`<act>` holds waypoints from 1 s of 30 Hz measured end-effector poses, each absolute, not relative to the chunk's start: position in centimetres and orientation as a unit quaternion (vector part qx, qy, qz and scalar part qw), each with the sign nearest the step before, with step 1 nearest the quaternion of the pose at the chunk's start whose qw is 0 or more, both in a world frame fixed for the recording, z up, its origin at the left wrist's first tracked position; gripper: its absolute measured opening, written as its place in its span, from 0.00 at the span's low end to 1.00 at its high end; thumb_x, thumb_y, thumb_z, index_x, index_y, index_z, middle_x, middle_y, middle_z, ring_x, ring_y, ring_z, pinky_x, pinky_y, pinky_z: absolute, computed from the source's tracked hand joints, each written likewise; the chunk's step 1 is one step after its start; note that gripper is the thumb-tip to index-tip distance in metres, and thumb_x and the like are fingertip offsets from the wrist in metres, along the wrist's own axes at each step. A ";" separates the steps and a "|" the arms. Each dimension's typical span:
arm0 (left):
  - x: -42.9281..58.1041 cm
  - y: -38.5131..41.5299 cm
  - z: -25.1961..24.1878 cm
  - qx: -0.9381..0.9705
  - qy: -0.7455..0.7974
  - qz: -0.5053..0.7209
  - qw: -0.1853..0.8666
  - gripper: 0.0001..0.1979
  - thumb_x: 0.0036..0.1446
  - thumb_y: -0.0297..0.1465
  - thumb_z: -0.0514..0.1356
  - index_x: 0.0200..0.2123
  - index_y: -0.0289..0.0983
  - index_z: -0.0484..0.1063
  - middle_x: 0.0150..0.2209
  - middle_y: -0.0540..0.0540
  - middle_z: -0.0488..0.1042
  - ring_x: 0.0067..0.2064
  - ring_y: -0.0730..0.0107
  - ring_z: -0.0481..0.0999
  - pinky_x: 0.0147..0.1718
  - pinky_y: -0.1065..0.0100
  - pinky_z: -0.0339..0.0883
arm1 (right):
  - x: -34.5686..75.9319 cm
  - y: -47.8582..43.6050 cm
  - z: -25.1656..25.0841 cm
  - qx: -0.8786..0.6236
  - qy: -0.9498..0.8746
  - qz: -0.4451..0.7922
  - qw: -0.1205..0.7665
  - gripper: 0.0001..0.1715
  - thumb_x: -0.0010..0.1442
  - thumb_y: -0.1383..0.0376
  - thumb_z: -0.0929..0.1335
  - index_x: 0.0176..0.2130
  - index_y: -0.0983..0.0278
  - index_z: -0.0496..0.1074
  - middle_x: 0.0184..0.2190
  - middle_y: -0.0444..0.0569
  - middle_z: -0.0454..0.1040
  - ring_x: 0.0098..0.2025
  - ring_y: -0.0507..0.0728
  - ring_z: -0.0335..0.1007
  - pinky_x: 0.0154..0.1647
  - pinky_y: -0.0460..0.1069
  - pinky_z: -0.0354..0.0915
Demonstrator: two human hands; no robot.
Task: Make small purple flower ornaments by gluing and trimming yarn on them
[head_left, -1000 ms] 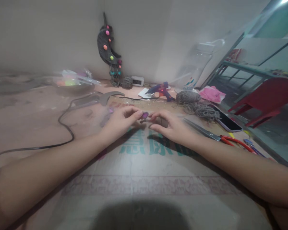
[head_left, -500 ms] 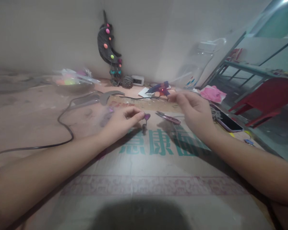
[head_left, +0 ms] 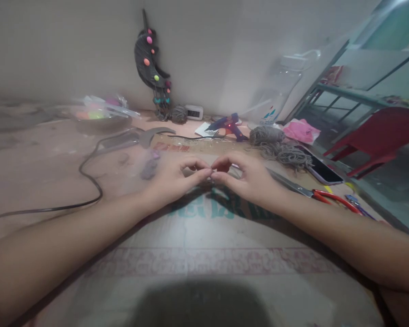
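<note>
Finds the left hand [head_left: 173, 178] and the right hand [head_left: 250, 180] set tip to tip, low over the far half of a cardboard sheet [head_left: 197, 236] lying on the surface [head_left: 37, 168]. Shows each pinched tight, thumb against forefinger, the other fingers curled under. Cannot tell whether anything tiny sits in either pinch: hidden by the fingertips [head_left: 204, 172] themselves and too blurred to read. Cannot read the teal print on the sheet either, half covered by both wrists and smeared. Loses both forearms off the bottom corners, and the sheet's near edge behind a dark blur at bottom middle. Makes out scissors [head_left: 306, 194] with red handles just right of the right hand, blade tip close by the back of that hand, touching or not unclear. Places grey yarn [head_left: 276, 145] beyond them, a phone [head_left: 322, 170] beside it partly overlapped by loose strands, and a glue gun [head_left: 226, 127] near the wall with a red light on. Sees only a purple-grey smudge [head_left: 150, 165] just left of the left hand, shape not to be told. Follows a black cable [head_left: 88, 181] off the left edge. Catches a dark crescent hanging [head_left: 148, 59] with coloured balls in the wall corner, and a clear jug [head_left: 282, 86] barely distinct against the wall.
</note>
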State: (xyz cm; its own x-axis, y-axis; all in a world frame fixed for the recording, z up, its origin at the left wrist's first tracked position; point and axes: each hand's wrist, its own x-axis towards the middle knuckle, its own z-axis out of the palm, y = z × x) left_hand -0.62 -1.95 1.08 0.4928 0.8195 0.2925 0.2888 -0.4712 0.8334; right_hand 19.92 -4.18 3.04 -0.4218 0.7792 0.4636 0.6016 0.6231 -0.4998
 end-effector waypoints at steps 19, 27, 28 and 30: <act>-0.6 -1.6 -0.1 0.801 0.354 0.276 0.396 0.18 0.57 0.40 0.63 0.49 0.40 0.76 0.48 0.44 0.80 0.48 0.59 0.78 0.53 0.59 0.68 | 19.8 -4.2 3.3 -0.476 -0.718 0.263 0.435 0.11 0.60 0.59 0.69 0.31 0.64 0.73 0.27 0.44 0.75 0.30 0.52 0.69 0.32 0.48 0.64; -0.5 -1.4 -0.2 0.749 0.350 0.297 0.477 0.15 0.59 0.41 0.61 0.42 0.37 0.77 0.40 0.45 0.81 0.42 0.63 0.80 0.45 0.63 0.71 | 20.0 -4.0 3.2 -0.469 -0.710 0.280 0.445 0.10 0.61 0.60 0.68 0.31 0.64 0.71 0.26 0.43 0.73 0.28 0.50 0.67 0.31 0.46 0.63; -0.5 -1.3 -0.2 0.743 0.355 0.299 0.482 0.15 0.59 0.41 0.61 0.41 0.37 0.78 0.39 0.45 0.82 0.41 0.63 0.80 0.44 0.63 0.71 | 20.1 -3.9 3.2 -0.469 -0.707 0.284 0.447 0.10 0.61 0.61 0.68 0.31 0.64 0.71 0.26 0.43 0.72 0.28 0.50 0.67 0.31 0.46 0.63; -0.4 -1.3 0.0 0.735 0.364 0.299 0.488 0.15 0.58 0.42 0.62 0.40 0.37 0.78 0.38 0.45 0.82 0.40 0.64 0.79 0.43 0.64 0.70 | 20.2 -3.7 3.1 -0.472 -0.698 0.297 0.449 0.10 0.61 0.61 0.68 0.31 0.64 0.70 0.25 0.43 0.72 0.27 0.50 0.67 0.31 0.46 0.63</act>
State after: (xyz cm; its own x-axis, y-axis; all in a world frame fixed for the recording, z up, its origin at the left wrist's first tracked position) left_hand -0.45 -1.35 -0.04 0.5556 0.8272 0.0841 0.2428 -0.2581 0.9351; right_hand 20.20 -3.69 3.10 -0.1512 0.9256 0.3471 0.3909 0.3785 -0.8390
